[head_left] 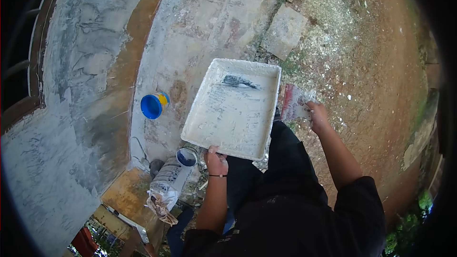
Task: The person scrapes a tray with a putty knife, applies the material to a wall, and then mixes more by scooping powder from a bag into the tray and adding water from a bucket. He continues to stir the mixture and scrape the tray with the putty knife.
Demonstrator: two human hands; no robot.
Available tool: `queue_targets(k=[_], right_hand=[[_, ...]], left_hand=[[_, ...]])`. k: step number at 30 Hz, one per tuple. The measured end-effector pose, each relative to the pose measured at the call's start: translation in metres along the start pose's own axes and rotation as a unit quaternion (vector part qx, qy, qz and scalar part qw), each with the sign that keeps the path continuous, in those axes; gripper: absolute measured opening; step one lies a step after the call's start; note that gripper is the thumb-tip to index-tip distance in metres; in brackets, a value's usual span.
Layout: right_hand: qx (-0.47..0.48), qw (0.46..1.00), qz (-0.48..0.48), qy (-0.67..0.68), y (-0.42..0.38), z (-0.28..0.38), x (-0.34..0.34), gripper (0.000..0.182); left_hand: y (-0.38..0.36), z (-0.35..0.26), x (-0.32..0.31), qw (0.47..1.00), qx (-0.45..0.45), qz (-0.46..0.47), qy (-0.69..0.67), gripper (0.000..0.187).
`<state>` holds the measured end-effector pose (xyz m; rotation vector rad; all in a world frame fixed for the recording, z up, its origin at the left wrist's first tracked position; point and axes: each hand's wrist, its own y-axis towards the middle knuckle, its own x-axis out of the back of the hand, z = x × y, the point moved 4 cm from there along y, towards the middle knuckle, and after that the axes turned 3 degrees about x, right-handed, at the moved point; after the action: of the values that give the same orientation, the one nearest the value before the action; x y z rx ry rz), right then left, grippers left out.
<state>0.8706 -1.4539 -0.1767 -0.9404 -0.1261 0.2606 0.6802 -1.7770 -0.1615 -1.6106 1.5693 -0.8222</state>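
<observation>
A shallow rectangular tray is coated with off-white paste, with a dark smeared patch near its far end. My left hand grips the tray's near edge, thumb on the rim, the other fingers hidden beneath. Just right of the tray, my right hand is closed on a flat scraper with a reddish band along one side and whitish smears. The scraper is apart from the tray. Whitish residue marks the fingers of both hands.
A blue-and-yellow tin stands left of the tray. Nearer me are a paint can and a white sack-like package. A partly coated wall rises at left. A flat slab lies on the stained ground ahead.
</observation>
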Motion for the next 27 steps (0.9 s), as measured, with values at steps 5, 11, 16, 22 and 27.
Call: queue_targets(k=[5,11,16,22,27], right_hand=[[0.014,1.000,-0.011,-0.007,0.017,-0.063,0.004,0.023],[-0.020,0.998,0.026,-0.055,0.011,-0.156,-0.063,0.025],[-0.020,0.993,0.087,-0.080,-0.002,-0.241,-0.147,0.027],[-0.001,0.997,0.074,-0.038,-0.022,-0.315,-0.214,0.026],[-0.046,0.997,0.068,0.009,-0.030,-0.361,-0.221,0.028]], left_hand=[[0.038,0.026,0.038,0.997,0.010,0.019,-0.069,0.042],[0.124,0.013,0.125,0.997,-0.009,0.008,-0.075,0.041],[0.221,0.000,0.197,0.999,-0.032,0.010,-0.034,0.036],[0.305,-0.018,0.231,0.996,-0.029,0.052,-0.074,0.028],[0.367,0.017,0.247,0.995,0.025,0.073,-0.070,0.033]])
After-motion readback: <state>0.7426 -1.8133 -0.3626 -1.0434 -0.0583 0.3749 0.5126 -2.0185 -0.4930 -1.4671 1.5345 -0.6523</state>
